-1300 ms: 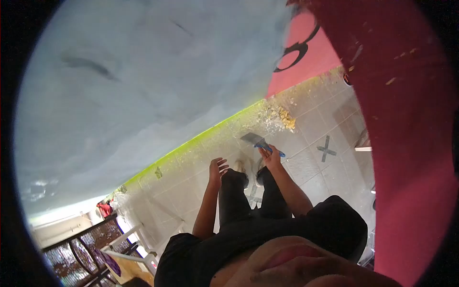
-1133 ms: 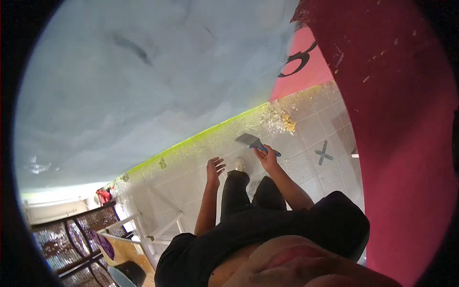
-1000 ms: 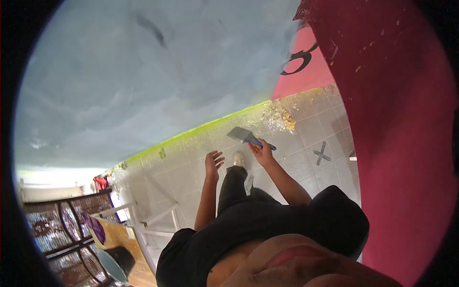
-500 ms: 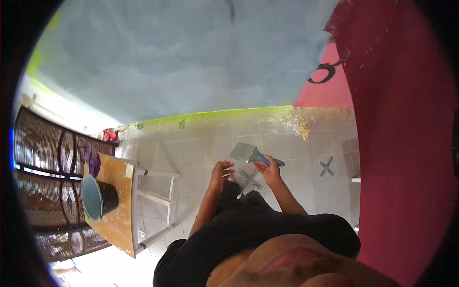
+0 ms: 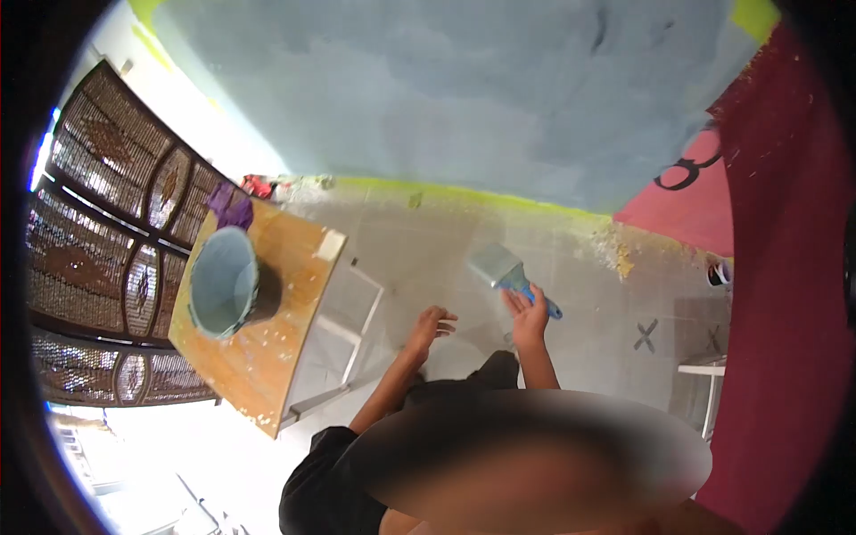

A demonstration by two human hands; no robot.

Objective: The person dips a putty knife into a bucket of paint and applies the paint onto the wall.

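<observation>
My right hand [image 5: 530,314] holds a wide scraper [image 5: 498,265] by its blue handle, with the broad grey blade pointing up and to the left. The handle's end sticks out past the right side of the hand. My left hand [image 5: 433,330] is held out over the floor with its fingers apart and nothing in it. Left of it stands a wooden-topped table [image 5: 290,312] with a grey bucket [image 5: 223,285] and a purple cloth [image 5: 230,208] on top.
A grey-blue wall [image 5: 428,98] with a yellow-green lower edge runs across the top. Crumbled debris [image 5: 621,260] lies at its foot. A dark red wall [image 5: 785,294] stands right, a woven brown screen [image 5: 107,259] left. Grey tape forms a cross [image 5: 646,335] on the floor.
The view has swung left, bringing the table and bucket further in. My right hand still grips the scraper, and my left hand stays empty.
</observation>
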